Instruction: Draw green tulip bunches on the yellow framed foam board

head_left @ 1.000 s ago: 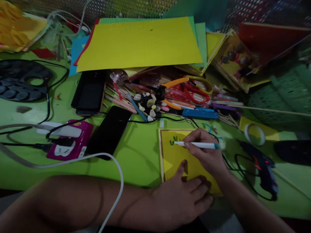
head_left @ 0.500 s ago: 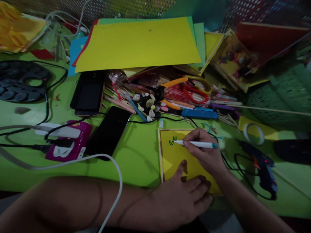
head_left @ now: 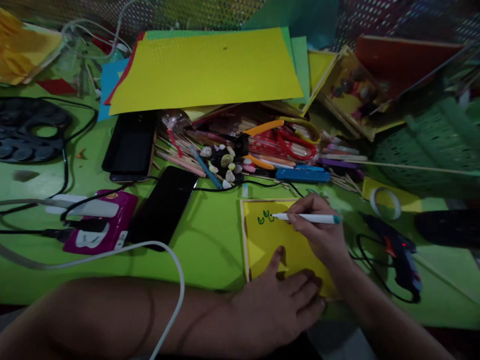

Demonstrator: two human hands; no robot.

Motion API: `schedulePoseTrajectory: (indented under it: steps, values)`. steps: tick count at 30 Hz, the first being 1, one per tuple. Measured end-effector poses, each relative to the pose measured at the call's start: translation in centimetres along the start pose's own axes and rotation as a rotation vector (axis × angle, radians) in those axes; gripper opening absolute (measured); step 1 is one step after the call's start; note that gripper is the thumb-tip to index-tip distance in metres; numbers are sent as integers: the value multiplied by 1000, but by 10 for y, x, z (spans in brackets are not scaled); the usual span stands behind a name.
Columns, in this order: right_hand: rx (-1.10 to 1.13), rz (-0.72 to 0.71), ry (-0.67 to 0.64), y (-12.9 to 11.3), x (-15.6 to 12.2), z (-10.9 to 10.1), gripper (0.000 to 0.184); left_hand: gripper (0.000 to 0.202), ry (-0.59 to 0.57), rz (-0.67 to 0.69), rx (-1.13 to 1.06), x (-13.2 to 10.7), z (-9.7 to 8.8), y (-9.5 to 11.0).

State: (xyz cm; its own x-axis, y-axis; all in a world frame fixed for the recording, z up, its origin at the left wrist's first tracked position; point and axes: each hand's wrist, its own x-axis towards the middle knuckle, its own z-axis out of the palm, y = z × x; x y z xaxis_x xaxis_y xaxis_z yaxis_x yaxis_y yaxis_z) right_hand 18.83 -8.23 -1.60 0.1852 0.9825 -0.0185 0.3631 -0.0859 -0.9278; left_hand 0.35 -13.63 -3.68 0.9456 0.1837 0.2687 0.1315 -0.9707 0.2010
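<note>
We count two hands: the left hand (head_left: 277,305) and the right hand (head_left: 318,232). There is one pen (head_left: 305,218), one small yellow card (head_left: 270,240) and three green marks (head_left: 265,217) on it. On the desk (head_left: 210,240) we see two black phones (head_left: 163,205), one glue gun (head_left: 399,255), one tape roll (head_left: 384,202), one pink power strip (head_left: 101,225) and one green basket (head_left: 431,145).

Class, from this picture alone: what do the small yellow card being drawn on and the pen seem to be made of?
Yellow card: likely matte paper or thin card; it lies flat, takes green ink marks, and has a pale rim that may be wood.
Pen: probably smooth white plastic with a teal end cap; slight sheen along the barrel, held in the right hand.
</note>
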Motion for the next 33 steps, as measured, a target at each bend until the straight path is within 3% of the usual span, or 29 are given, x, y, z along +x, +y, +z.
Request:
schedulePoseTrajectory:
  steps: [22,33]
  values:
    - [-77,-4,43,1,2,-1,15,45,26,-4,-23,-1,5,1]
    - [-86,18,-20,1,-1,-3,14,42,21,-16,-28,0,0,0]
